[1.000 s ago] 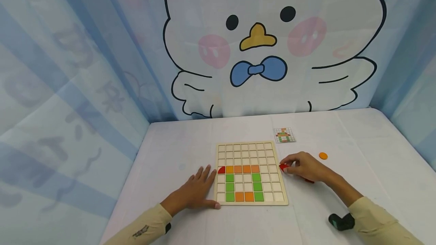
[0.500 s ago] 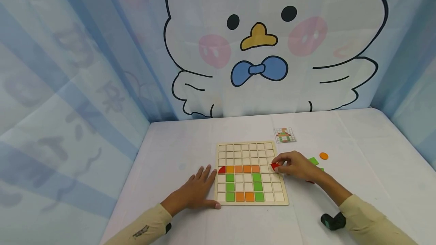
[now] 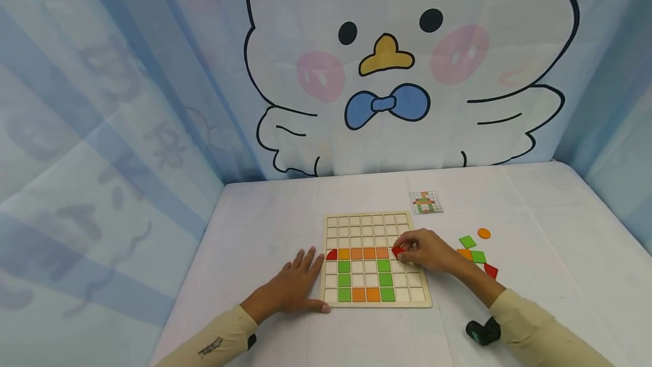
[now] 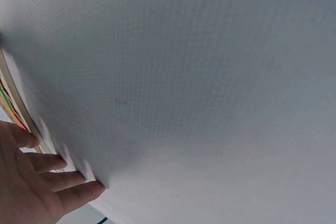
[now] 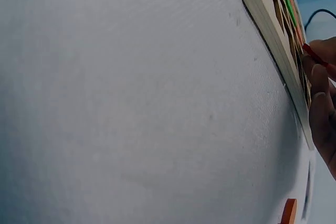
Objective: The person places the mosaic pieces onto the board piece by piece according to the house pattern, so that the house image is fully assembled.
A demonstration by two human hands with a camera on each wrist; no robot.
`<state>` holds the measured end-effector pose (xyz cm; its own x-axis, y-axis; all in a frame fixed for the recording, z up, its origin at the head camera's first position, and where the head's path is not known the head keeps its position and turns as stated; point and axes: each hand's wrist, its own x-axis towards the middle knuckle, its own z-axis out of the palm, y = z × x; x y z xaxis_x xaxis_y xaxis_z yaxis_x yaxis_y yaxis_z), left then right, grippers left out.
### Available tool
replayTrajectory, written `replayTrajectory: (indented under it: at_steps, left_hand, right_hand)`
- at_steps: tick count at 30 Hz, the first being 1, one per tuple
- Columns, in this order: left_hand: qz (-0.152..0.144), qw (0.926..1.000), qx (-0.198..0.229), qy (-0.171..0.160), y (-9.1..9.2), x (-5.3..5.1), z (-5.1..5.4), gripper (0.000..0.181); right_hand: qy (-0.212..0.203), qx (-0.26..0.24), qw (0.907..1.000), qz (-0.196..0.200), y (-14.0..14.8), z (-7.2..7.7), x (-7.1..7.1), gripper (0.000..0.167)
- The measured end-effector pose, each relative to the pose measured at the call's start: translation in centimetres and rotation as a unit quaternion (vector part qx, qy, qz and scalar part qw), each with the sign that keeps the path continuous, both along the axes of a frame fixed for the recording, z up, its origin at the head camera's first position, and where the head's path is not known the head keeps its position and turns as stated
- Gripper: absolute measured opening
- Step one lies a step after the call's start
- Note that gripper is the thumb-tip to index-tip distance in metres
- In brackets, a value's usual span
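Right hand point(image 3: 428, 250) pinches red tile point(image 3: 397, 252); left hand point(image 3: 292, 287) spread, 8 o'clock of board point(image 3: 370, 280). Crooked release could leave tile skewed.

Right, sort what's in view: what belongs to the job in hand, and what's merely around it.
Belongs, apparently:
red piece in the right hand
grid board, left hand at its edge
loose pieces
pattern card

Merely around:
cartoon curtain
white tabletop
black object, possibly worn
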<state>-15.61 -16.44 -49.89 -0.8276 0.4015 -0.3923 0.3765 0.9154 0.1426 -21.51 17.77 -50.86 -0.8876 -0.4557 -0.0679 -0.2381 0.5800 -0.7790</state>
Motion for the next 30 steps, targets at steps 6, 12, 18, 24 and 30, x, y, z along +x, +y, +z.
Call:
replayTrajectory:
  at_steps: [6,12,18,24,30]
  left_hand:
    - [0.001,1.0000,0.001,-0.002,-0.07,-0.05,-0.22,0.117]
    - [0.001,1.0000,-0.004,-0.002,-0.01,-0.11,-0.28,0.118]
    - [0.001,1.0000,-0.007,0.000,0.00,-0.12,-0.22,0.118]
    - [0.003,1.0000,-0.005,-0.001,0.02,-0.04,-0.10,0.117]
    - [0.004,1.0000,-0.003,0.000,0.01,0.02,-0.11,0.117]
  right_hand:
    - [0.026,0.028,0.9993,-0.005,-0.50,-0.18,-0.08,0.017]
    - [0.043,0.055,0.9975,-0.010,-0.47,0.12,0.03,0.018]
    - [0.041,0.066,0.9970,-0.009,-0.31,0.56,0.12,0.022]
    - [0.047,0.068,0.9965,-0.008,-0.33,0.47,0.09,0.022]
    - [0.049,0.072,0.9958,-0.027,-0.61,0.24,0.35,0.019]
